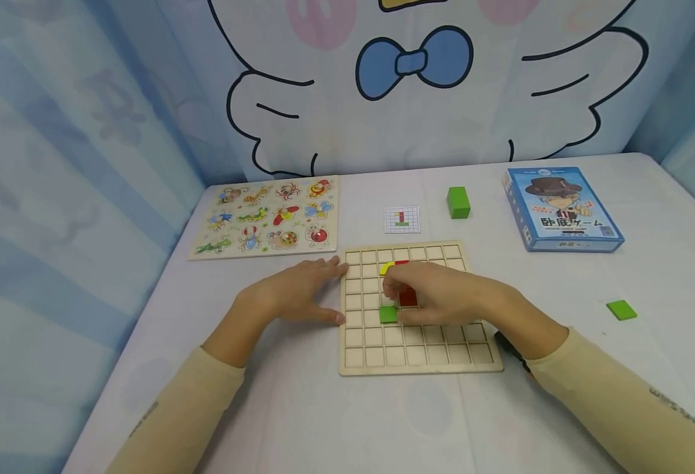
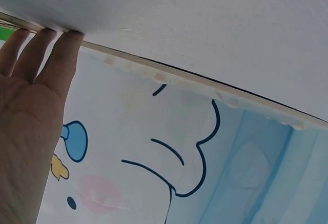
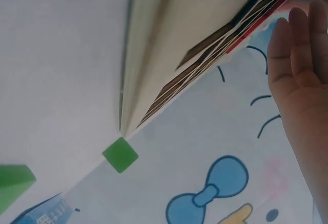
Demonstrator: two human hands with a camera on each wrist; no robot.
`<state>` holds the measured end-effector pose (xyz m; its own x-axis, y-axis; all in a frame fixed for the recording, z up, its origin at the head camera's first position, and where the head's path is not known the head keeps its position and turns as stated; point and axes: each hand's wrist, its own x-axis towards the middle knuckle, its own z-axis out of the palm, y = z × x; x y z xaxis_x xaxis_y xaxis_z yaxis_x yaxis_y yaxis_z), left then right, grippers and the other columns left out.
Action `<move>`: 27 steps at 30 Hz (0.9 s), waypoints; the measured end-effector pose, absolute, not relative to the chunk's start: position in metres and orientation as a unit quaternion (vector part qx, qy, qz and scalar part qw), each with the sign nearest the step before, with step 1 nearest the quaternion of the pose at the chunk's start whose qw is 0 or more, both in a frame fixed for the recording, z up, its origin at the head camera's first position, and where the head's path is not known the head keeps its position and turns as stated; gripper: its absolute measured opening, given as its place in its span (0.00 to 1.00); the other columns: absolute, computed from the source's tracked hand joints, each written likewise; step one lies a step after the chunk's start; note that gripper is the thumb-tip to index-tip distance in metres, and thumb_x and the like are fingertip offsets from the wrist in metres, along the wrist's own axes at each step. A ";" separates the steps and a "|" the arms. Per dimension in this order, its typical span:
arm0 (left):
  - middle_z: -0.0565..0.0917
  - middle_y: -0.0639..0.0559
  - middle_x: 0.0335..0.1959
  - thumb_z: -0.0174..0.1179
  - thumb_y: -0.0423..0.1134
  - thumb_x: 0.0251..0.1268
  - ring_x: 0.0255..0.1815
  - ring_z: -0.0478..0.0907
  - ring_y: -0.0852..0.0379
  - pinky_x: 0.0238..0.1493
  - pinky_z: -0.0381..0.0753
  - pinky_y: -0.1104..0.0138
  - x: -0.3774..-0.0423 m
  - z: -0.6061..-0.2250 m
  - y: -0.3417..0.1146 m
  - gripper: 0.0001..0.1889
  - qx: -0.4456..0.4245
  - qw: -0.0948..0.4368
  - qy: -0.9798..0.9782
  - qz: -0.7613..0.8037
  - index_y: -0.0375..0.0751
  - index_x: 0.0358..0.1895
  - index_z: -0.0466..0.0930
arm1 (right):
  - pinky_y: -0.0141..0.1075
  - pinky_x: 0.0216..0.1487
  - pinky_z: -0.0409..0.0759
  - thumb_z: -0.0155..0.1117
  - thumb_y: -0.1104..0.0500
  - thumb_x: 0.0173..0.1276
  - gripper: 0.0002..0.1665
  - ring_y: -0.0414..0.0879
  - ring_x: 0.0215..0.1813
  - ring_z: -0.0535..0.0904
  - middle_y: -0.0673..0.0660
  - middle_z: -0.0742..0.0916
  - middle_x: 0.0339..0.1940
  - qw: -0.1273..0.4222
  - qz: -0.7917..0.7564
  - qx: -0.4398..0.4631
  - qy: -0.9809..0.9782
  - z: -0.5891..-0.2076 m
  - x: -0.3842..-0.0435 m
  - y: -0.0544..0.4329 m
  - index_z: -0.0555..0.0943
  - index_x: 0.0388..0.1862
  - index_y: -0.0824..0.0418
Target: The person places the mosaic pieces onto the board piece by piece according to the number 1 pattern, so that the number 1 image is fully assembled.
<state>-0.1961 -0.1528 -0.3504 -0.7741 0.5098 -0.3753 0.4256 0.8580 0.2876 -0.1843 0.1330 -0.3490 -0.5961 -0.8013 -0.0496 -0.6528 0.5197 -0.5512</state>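
Observation:
My left hand (image 1: 300,291) braces the left edge of the wooden grid board (image 1: 383,357), fingers spread and thumb at its rim; in the left wrist view, fingertips meet the board's edge. Over the middle of the board is my right hand (image 1: 442,289), with bent fingers low over the cells and the thumb beside a green square tile (image 1: 388,315). That tile lies flat in a cell. A dark red tile (image 1: 408,298) shows between fingers and thumb. A yellow tile (image 1: 386,268) and another red tile (image 1: 402,262) peek out above the knuckles. The hand partly covers them.
A small pattern card (image 1: 402,220) and a green block (image 1: 458,203) stand behind the board. An insect puzzle board (image 1: 264,217) is at the back left, a blue game box (image 1: 566,210) back right. One loose green tile (image 1: 622,310) lies to the right.

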 end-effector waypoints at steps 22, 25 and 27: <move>0.50 0.53 0.85 0.69 0.66 0.60 0.85 0.47 0.47 0.83 0.51 0.49 -0.196 -0.352 -0.153 0.51 0.244 0.224 0.939 0.090 0.58 0.83 0.53 | 0.41 0.54 0.77 0.70 0.55 0.71 0.14 0.43 0.49 0.75 0.41 0.84 0.45 0.159 -0.200 -0.454 0.854 -0.352 -0.187 0.141 0.89 0.54 0.47; 0.50 0.53 0.85 0.69 0.66 0.60 0.85 0.47 0.47 0.83 0.51 0.49 -0.196 -0.352 -0.153 0.51 0.242 0.223 0.940 0.092 0.58 0.83 0.54 | 0.41 0.54 0.77 0.72 0.56 0.70 0.10 0.42 0.48 0.76 0.39 0.85 0.42 0.154 -0.204 -0.457 0.852 -0.352 -0.188 0.142 0.88 0.49 0.47; 0.50 0.54 0.85 0.69 0.66 0.60 0.85 0.47 0.47 0.83 0.52 0.49 -0.197 -0.352 -0.153 0.51 0.241 0.223 0.940 0.091 0.59 0.83 0.54 | 0.41 0.53 0.77 0.72 0.56 0.69 0.08 0.42 0.46 0.75 0.39 0.84 0.40 0.151 -0.207 -0.461 0.850 -0.353 -0.189 0.142 0.88 0.46 0.46</move>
